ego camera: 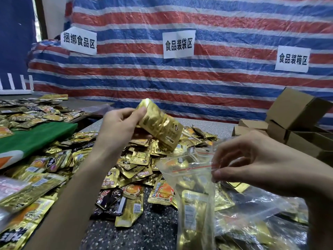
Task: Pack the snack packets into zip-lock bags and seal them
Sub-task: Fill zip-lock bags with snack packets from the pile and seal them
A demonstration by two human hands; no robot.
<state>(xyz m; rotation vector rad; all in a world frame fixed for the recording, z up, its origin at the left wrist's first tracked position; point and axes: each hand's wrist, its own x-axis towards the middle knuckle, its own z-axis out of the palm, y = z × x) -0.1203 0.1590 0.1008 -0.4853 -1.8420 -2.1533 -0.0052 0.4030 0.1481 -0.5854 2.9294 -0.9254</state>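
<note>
Left hand [120, 127] curls its fingers round slick, light gold packets [159, 128]. Right hand [252, 159] pinches the floppy zip-lock bag [194, 179] by its rim, mouth gaping beside the fingertips. I'd grip the packets by their edges.

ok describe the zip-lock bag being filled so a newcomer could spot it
Below the red-and-blue striped tarp, a heap of gold snack packets covers the table. At its near right edge the right hand pinches a clear zip-lock bag by its red-lined mouth. Unlike the bags lying on the table to the right, it hangs upright with a gold packet standing inside.
</note>
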